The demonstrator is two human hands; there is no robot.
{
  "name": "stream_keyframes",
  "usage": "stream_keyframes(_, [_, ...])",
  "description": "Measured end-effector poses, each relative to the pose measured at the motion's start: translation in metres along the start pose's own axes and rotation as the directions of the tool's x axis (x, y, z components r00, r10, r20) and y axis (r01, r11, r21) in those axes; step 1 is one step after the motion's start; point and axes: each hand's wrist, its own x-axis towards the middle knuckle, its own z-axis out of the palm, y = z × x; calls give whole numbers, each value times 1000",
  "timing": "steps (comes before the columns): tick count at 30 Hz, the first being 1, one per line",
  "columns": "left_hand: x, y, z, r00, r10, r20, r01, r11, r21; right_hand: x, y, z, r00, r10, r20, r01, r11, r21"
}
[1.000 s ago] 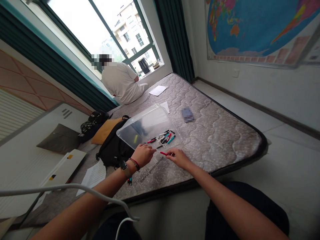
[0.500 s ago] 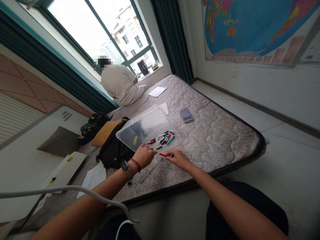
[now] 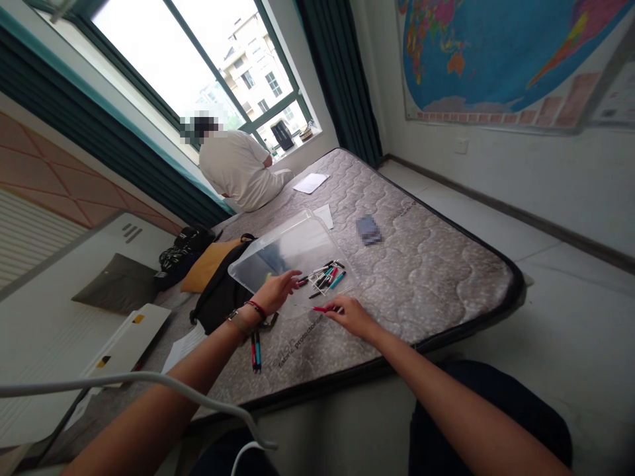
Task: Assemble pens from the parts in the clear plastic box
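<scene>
Red, thin pen (image 3: 320, 309), pinched by right hand (image 3: 353, 316); left hand (image 3: 274, 293) spread, ten o'clock from it; grey quilted mattress (image 3: 421, 264) says "fabric protector".

Ahead of you: bright window (image 3: 143, 49), green curtains (image 3: 342, 86) either side | Right of you: pale wall (image 3: 496, 162), world map (image 3: 476, 56), light tiled floor (image 3: 570, 311) | Before you: quilted mattress (image 3: 421, 264), white headboard (image 3: 44, 317) leftward

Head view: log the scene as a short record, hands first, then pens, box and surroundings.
Left hand: fingers beside the pen pile; contact unclear
Right hand: holding a red pen
Pile location: clear box
Loose pens: red and blue, on mattress near left hand
Black bag: beside the box
Person: white top, seated at mattress's far end
</scene>
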Motion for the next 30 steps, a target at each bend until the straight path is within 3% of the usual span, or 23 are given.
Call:
stream_keyframes(2, [6,-18,12,996,-91,12,91,995,-28,-1,-5,0,1000,-22,22,20,998,60])
stream_keyframes(6, [17,-50,50,974,-203,97,191,974,118,-4,-14,-1,998,-22,63,13,991,136])
stream_keyframes(12, [34,-61,89,961,-252,110,225,951,211,-3,-21,-2,999,34,14,-36,975,217])
stream_keyframes(23, [85,-63,96,968,-250,25,228,914,337,3,-8,8,998,55,-30,-47,976,213])
stream_keyframes(30, [91,-75,106,950,-313,-4,293,885,362,6,-2,10,997,33,-66,-21,985,174])
